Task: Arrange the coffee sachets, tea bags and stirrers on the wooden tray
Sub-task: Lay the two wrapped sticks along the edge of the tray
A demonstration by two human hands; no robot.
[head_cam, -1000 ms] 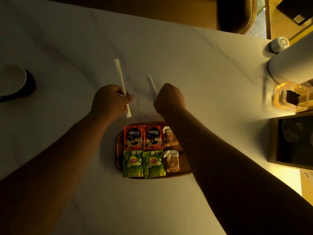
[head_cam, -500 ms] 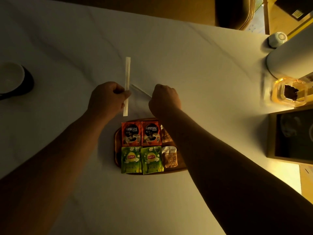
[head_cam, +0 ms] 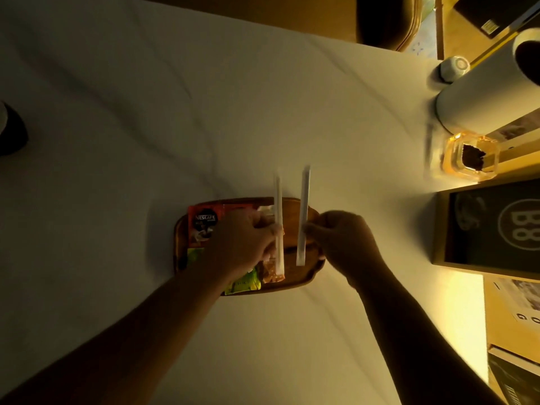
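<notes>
Dim, warm-lit room; pale surface [head_cam: 204,112] with faint veining across most of the view. Far left edge: part of a dark cup [head_cam: 10,133], cut off by the frame. Lower centre: wooden tray [head_cam: 314,214], oval-cornered, lying flat. On its left part, a red Nescafe coffee sachet [head_cam: 203,226] in the far row, a second red one beside it mostly hidden under the hand. Below these, green tea bags [head_cam: 244,283], only a corner and an edge showing past the forearm. Just right of them, a small clear packet with brown contents [head_cam: 273,273], partly covered.

Left hand [head_cam: 242,247] over the tray's middle, grip pinched on a paper-wrapped stirrer [head_cam: 279,226] held roughly upright along the view, far end reaching beyond the tray's rim, near end over the brown packet. Whether this stirrer touches the tray: cannot tell. Right of it, a second wrapped stirrer [head_cam: 303,217], nearly parallel and a little apart, over the bare right part of the tray, top end blurred. Right hand [head_cam: 344,241] at the tray's right edge, thumb and fingers closed on that stirrer near its middle.

Further right: glass holder with dark contents [head_cam: 470,159], white cylinder [head_cam: 482,92] above it, small white round object [head_cam: 454,68] behind, and a dark framed board marked B8 [head_cam: 496,226] at the surface's right side.
</notes>
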